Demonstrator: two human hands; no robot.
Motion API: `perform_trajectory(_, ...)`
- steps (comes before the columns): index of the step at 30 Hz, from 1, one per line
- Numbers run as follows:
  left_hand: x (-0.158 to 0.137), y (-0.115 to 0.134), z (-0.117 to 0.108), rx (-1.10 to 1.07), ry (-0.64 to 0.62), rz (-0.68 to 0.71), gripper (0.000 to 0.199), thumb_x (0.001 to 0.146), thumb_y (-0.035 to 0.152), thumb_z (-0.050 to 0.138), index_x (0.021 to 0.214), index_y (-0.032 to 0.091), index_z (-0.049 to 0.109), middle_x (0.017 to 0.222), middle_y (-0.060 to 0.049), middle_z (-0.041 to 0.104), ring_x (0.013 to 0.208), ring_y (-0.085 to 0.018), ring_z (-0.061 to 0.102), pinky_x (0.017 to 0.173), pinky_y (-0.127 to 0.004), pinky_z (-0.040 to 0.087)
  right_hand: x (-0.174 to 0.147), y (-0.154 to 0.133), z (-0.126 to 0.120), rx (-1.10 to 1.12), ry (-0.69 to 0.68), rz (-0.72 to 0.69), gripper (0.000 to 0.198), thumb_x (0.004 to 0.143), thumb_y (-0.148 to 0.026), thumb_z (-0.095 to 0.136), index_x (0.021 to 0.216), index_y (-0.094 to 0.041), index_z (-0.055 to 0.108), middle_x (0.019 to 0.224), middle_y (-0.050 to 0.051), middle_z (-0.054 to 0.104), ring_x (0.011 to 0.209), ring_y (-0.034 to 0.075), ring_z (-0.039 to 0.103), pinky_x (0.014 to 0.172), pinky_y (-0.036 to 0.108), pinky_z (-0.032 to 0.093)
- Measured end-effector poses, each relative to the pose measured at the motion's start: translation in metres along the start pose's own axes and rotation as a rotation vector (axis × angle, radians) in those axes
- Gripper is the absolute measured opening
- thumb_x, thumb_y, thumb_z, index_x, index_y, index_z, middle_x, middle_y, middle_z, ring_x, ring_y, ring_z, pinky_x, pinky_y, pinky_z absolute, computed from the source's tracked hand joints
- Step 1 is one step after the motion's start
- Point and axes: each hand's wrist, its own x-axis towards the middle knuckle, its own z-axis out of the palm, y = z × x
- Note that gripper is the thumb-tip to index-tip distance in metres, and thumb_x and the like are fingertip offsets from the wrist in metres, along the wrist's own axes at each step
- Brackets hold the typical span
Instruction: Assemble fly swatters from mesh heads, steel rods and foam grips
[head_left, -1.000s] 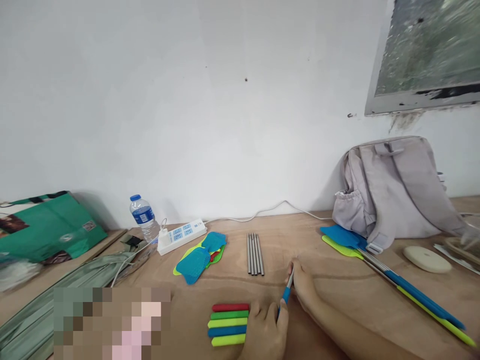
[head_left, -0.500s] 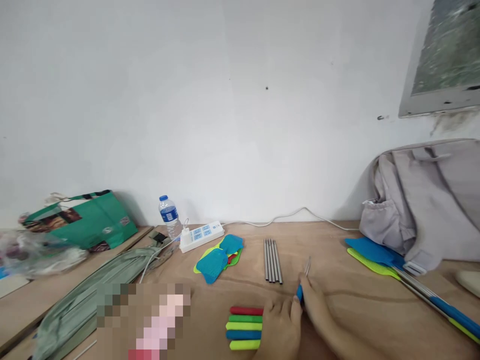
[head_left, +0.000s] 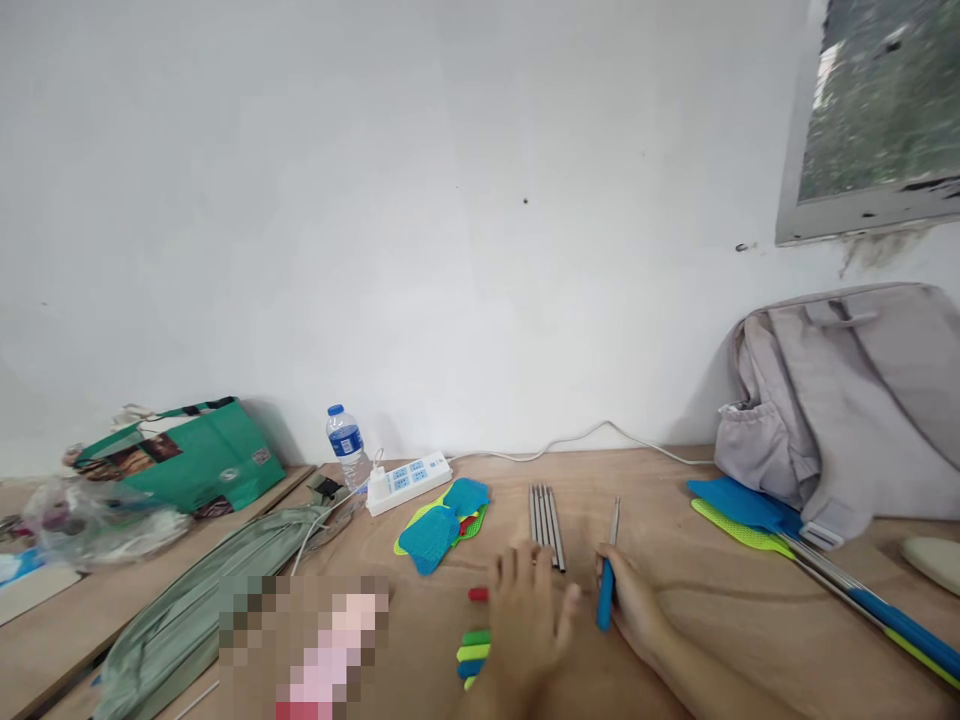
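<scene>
Blue handle (head_left: 605, 598), a metal rod (head_left: 615, 522) extending from its far end, is held in the curled right hand (head_left: 631, 590) over the bench (head_left: 750, 620). Beside it, the left hand (head_left: 523, 612), fingers spread, partly hides coloured grips (head_left: 473, 653); contact cannot be judged. Beyond lie metal tubes (head_left: 546, 522) and swatter heads (head_left: 427, 536), then a power strip (head_left: 409, 485).

Head-worn view, facing white wall (head_left: 480, 300), angled down over tabletop (head_left: 720, 605)
</scene>
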Motion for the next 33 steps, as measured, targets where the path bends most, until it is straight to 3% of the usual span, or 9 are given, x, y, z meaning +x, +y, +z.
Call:
perform_trajectory(6, 0.01, -0.1, 0.009, 0.24, 0.096, -0.43, 0.027, 0.079, 0.023, 0.04, 0.099, 0.012, 0.053, 0.098, -0.013, 0.056, 0.093, -0.027, 0.049, 0.081, -0.04, 0.035, -0.001, -0.001, 0.002, 0.041, 0.0, 0.04, 0.025, 0.061, -0.04, 0.051, 0.05, -0.021, 0.039, 0.045, -0.006, 0.036, 0.04, 0.008, 0.031, 0.04, 0.022, 0.026)
perform_trajectory(8, 0.003, -0.127, 0.019, 0.299, 0.029, -0.474, 0.036, 0.076, 0.02, 0.041, 0.109, 0.011, 0.049, 0.112, -0.015, 0.053, 0.102, -0.027, 0.047, 0.087, -0.04, 0.034, -0.002, -0.003, 0.004, 0.026, -0.004, 0.049, 0.026, 0.061, -0.041, 0.051, 0.049, -0.021, 0.039, 0.046, -0.006, 0.035, 0.04, 0.007, 0.031, 0.04, 0.022, 0.025)
perform_trajectory(11, -0.006, -0.15, 0.031, 0.314, -0.18, -0.559, 0.051, 0.072, 0.025, 0.047, 0.121, 0.012, 0.043, 0.127, -0.015, 0.043, 0.114, -0.031, 0.04, 0.095, -0.043, 0.029, -0.003, -0.004, 0.004, 0.016, -0.018, 0.05, 0.026, 0.06, -0.04, 0.051, 0.049, -0.021, 0.038, 0.046, -0.006, 0.035, 0.04, 0.007, 0.031, 0.041, 0.022, 0.026)
perform_trajectory(14, -0.008, -0.155, 0.035, 0.27, -0.34, -0.65, 0.055, 0.074, 0.031, 0.046, 0.126, 0.015, 0.039, 0.133, -0.011, 0.039, 0.12, -0.033, 0.034, 0.098, -0.046, 0.025, -0.002, -0.003, 0.003, 0.037, -0.04, 0.066, 0.024, 0.059, -0.039, 0.05, 0.05, -0.021, 0.039, 0.047, -0.006, 0.036, 0.041, 0.007, 0.031, 0.041, 0.022, 0.027)
perform_trajectory(16, -0.007, -0.155, 0.034, 0.252, -0.37, -0.657, 0.052, 0.075, 0.032, 0.043, 0.125, 0.014, 0.041, 0.132, -0.01, 0.042, 0.12, -0.032, 0.035, 0.098, -0.045, 0.025, -0.001, -0.001, 0.002, 0.05, -0.045, 0.084, 0.023, 0.06, -0.038, 0.051, 0.051, -0.021, 0.039, 0.047, -0.006, 0.036, 0.041, 0.007, 0.031, 0.041, 0.022, 0.027)
perform_trajectory(22, -0.006, -0.148, 0.029, 0.322, -0.301, -0.531, 0.042, 0.075, 0.026, 0.041, 0.112, 0.008, 0.049, 0.117, -0.015, 0.053, 0.106, -0.031, 0.047, 0.092, -0.043, 0.032, -0.001, -0.001, 0.002, 0.051, -0.025, 0.086, 0.023, 0.061, -0.037, 0.053, 0.052, -0.02, 0.04, 0.047, -0.006, 0.039, 0.041, 0.007, 0.032, 0.04, 0.021, 0.026)
perform_trajectory(29, -0.002, -0.134, 0.024, 0.256, -0.307, -0.576, 0.038, 0.078, 0.023, 0.038, 0.11, 0.007, 0.049, 0.115, -0.016, 0.053, 0.105, -0.033, 0.047, 0.088, -0.045, 0.034, -0.003, -0.005, 0.002, 0.136, -0.036, 0.12, 0.022, 0.058, -0.034, 0.057, 0.051, -0.019, 0.042, 0.047, -0.006, 0.04, 0.043, 0.006, 0.034, 0.042, 0.02, 0.028)
perform_trajectory(33, 0.0, -0.139, 0.022, 0.073, -0.212, -0.649, 0.034, 0.077, 0.02, 0.039, 0.108, 0.009, 0.048, 0.111, -0.017, 0.054, 0.101, -0.03, 0.05, 0.086, -0.042, 0.036, -0.003, -0.006, 0.001, 0.181, -0.033, 0.181, 0.022, 0.058, -0.033, 0.058, 0.053, -0.019, 0.042, 0.047, -0.007, 0.041, 0.042, 0.005, 0.034, 0.041, 0.019, 0.028)
